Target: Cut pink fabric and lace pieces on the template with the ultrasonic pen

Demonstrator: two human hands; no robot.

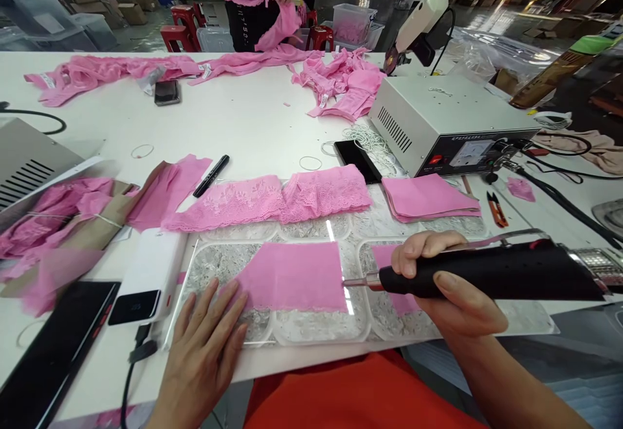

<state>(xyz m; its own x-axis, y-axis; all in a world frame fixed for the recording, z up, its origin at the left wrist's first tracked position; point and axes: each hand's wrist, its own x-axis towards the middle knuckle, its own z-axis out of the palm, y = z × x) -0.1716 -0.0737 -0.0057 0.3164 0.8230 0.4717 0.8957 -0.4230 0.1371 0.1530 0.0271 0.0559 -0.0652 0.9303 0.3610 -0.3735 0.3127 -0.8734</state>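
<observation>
My left hand lies flat with fingers spread, its fingertips on the left end of a pink fabric piece. That piece rests flat on a marble-patterned mat with a shiny clear surface. In my right hand is a black handpiece with a thin metal tip, gripped around its body. The tip points left and sits at the right edge of the fabric; whether it touches is unclear. Under the handpiece, a second pink piece is partly hidden. Pink lace pieces lie just beyond.
A grey control box with cables stands at right. Nearby are a fabric stack, orange snips, a phone and a marker. A white power bank lies left. Across the table, a person holds pink lace garments.
</observation>
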